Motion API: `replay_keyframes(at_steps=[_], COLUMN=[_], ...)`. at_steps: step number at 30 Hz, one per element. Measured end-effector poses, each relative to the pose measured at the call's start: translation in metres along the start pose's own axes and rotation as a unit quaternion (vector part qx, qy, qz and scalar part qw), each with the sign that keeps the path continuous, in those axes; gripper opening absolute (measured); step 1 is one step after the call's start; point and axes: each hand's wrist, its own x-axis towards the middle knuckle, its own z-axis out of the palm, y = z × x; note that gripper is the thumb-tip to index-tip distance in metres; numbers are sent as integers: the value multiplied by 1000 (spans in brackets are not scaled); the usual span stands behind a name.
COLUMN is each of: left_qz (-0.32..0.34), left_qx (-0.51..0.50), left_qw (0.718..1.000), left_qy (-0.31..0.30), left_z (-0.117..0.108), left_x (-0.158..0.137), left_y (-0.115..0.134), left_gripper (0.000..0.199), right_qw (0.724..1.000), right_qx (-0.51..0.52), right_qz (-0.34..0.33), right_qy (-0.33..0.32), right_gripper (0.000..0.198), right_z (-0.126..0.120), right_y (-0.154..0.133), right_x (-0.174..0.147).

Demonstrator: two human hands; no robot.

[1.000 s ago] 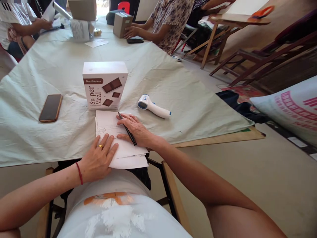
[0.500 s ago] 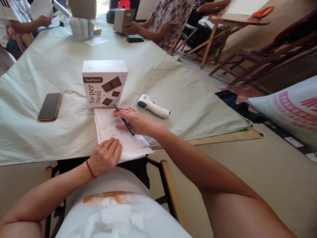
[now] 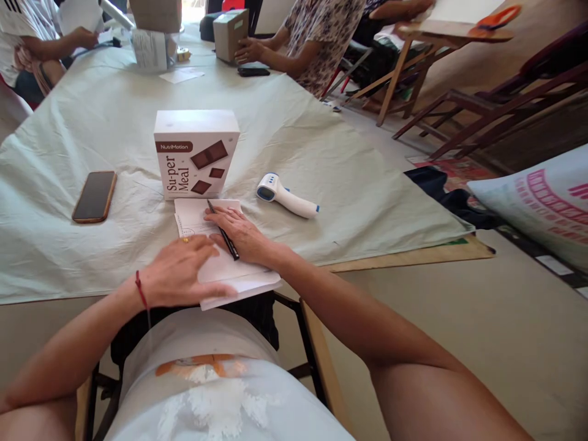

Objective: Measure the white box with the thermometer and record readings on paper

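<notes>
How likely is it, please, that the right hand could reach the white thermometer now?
Probably yes: nothing stands between the right hand and the white thermometer, though that hand holds a pen.

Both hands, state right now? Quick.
Left hand: open, over the papers, no object visible in it.
Right hand: holding the black pen, fingers mostly extended.

a pale, wrinkled cloth [image 3: 358, 202] covers the wooden-edged surface [image 3: 480, 248]. on the cloth are a phone [image 3: 94, 196] at the left, an upright white box [image 3: 197, 156], a stack of papers [image 3: 232, 271] just in front of it reaching over the near edge, and a white handheld thermometer [image 3: 289, 197]; farther off, a clear tub [image 3: 151, 52], a loose sheet [image 3: 182, 75] and a dark flat object [image 3: 253, 71].
</notes>
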Motion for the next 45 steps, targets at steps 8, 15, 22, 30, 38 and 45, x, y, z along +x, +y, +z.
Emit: replay_keyframes(at_steps=[8,15,22,30,38,45], left_qz=[-138,-126,-36,-51,-39,-219], left_qx=[113,125,114,102,16,-161], left_qw=[980,983,990,990,995,899], left_qy=[-84,-44,-79,-87,-85,344], left_z=[28,25,20,38,28,-27], left_x=[23,19,15,12,11,46], left_y=[-33,-29,-11,-9,-20,-149], left_gripper=[116,118,57,103,98,72], right_qw=[983,946,911,911,773,791], right_qx=[-139,-230,-242,20,440,439], right_qz=[116,163,327,300,103,130], right_qy=[-17,-162,71,281,445,405], right_gripper=[43,36,56,36,36,32], right_z=[-23,-47,-68,-74,4,15], right_y=[-24,-51,24,60,-31,-17], right_x=[4,2,-7,9,79,70])
